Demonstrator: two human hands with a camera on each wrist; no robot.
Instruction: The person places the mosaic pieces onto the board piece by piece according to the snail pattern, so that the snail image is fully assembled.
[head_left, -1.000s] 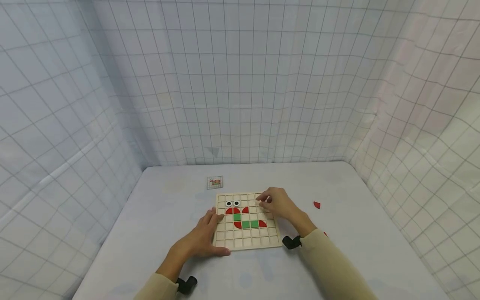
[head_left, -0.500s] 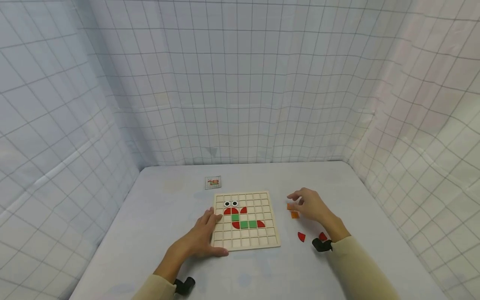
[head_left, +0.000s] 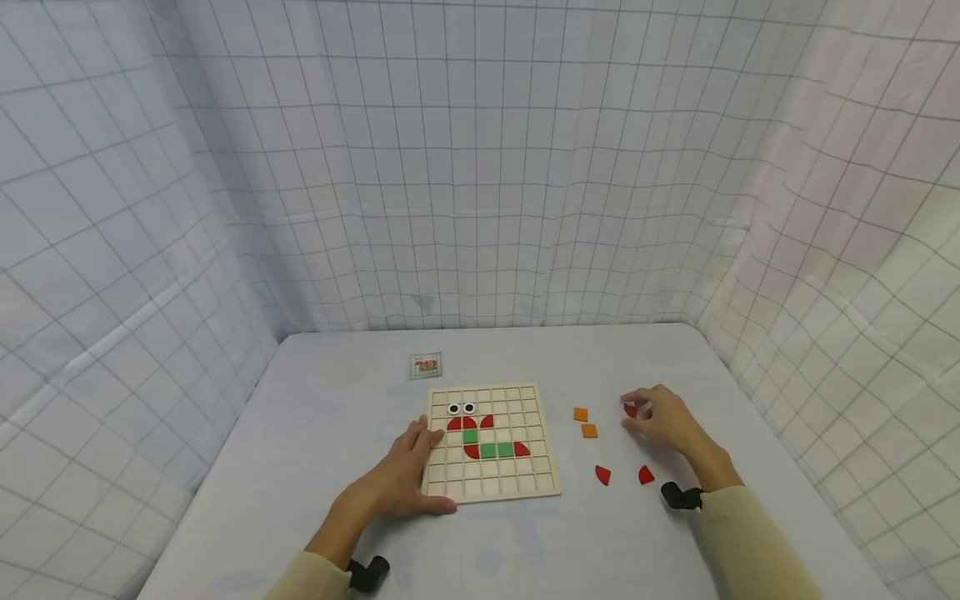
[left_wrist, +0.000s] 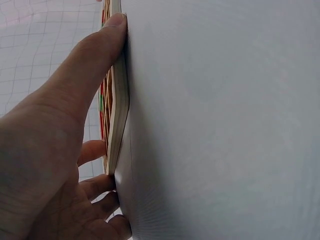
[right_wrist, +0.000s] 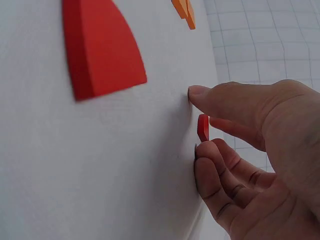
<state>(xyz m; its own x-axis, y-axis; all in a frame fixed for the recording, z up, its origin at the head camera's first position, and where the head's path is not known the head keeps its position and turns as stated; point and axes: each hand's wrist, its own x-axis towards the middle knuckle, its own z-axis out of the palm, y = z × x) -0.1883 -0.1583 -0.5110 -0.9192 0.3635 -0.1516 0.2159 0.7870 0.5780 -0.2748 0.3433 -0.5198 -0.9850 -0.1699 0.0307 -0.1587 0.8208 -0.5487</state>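
Note:
A wooden grid board (head_left: 498, 483) lies on the table, bearing two eye tiles (head_left: 461, 408), several red quarter-circle tiles and several green square tiles (head_left: 488, 450). My left hand (head_left: 405, 471) rests at its left corner, thumb along the near edge and one finger reaching over the left edge; the left wrist view shows the thumb (left_wrist: 95, 55) extended along the board's side. To the right, my right hand (head_left: 663, 421) is over a loose red quarter-circle tile (head_left: 630, 410). In the right wrist view that red tile (right_wrist: 203, 127) sits between the spread thumb and fingers, apart from the thumb.
Two orange square tiles (head_left: 589, 431) lie between board and right hand. Nearer me are two more red quarter-circle tiles (head_left: 603, 475). A small picture card (head_left: 426, 365) lies behind the board. Grid-patterned white curtains (head_left: 487, 208) enclose the table's back and sides.
My right hand has gone from above the board, past the orange square tiles, rightward to the loose red tile. The left hand stays at the board's corner.

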